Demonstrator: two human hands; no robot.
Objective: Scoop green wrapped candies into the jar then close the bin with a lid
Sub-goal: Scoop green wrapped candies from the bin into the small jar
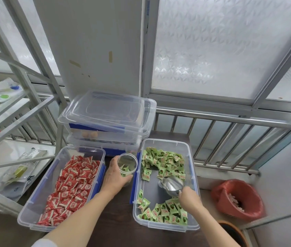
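A clear bin (191, 168) on the right of the dark table holds green wrapped candies (164, 161) heaped at its far end and more at its near end. My right hand (188, 197) grips the handle of a metal scoop (172, 185) inside that bin; the scoop's bowl looks empty and lies over the bare middle. My left hand (114, 176) holds a clear round jar (127, 164) upright between the two bins, with a few green candies at its bottom. Loose clear lids (109, 111) lie on the stacked bins behind.
A clear bin of red wrapped candies (70, 186) stands on the left. Stacked clear bins (103, 138) sit at the back centre. A metal shelf rack (21, 107) rises at the left, a railing (230, 120) runs behind, and a red-lined waste bin (237, 198) stands at the right.
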